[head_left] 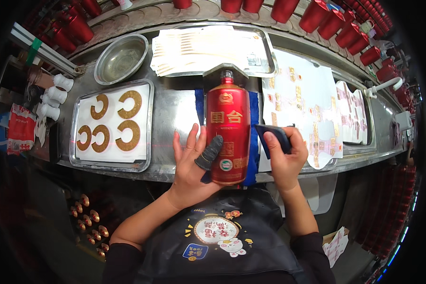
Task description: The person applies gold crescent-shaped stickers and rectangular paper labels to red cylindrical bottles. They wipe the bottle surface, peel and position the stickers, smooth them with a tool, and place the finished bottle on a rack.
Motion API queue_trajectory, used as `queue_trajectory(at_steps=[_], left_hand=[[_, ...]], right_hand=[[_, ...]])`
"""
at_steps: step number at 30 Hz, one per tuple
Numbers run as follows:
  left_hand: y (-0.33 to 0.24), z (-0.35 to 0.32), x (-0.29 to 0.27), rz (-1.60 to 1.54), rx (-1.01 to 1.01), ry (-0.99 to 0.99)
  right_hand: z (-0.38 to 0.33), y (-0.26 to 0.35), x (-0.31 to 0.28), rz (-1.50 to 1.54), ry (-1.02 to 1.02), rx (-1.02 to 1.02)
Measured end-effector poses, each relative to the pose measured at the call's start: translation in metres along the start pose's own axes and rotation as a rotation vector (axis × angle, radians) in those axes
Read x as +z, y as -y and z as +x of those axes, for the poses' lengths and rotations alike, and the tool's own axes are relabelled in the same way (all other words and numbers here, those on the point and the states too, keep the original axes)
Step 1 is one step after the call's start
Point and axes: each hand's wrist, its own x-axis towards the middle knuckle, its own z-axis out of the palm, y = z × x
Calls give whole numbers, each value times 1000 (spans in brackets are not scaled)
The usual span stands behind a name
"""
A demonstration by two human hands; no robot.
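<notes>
A red bottle (228, 128) with gold lettering lies on its back, neck away from me, over a blue cloth (253, 118). My left hand (190, 168) is at its lower left side. The black-covered index finger lies across the bottle's front, and another black-covered digit shows at the lower edge. The other fingers stretch out beside the bottle. To the right of the bottle, my right hand (287, 161) pinches a flat dark blue scraper (273, 138) between thumb and fingers. The scraper's edge is close to the bottle's side; whether it touches cannot be told.
Left, a metal tray (150, 113) holds gold C-shaped labels (127, 136), below a metal bowl (120, 59). A tray of white label sheets (194, 49) stands behind the bottle. Label sheets (303, 99) lie at right, near a white tap (383, 87). Red bottles (315, 16) line the far conveyor.
</notes>
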Motion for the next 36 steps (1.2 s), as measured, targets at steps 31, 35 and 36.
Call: queue_trajectory(at_steps=[31,35,36], left_hand=[[30,143,15,-623,-524,-148],[43,97,-28,-704,-468,-205],[49,74,-51,-722,-405,-269]], right_hand=[[-60,-2,5,-204,389,-354],[-80,34,-11,84,576,-203],[-80,45,-10,173,661,-273]])
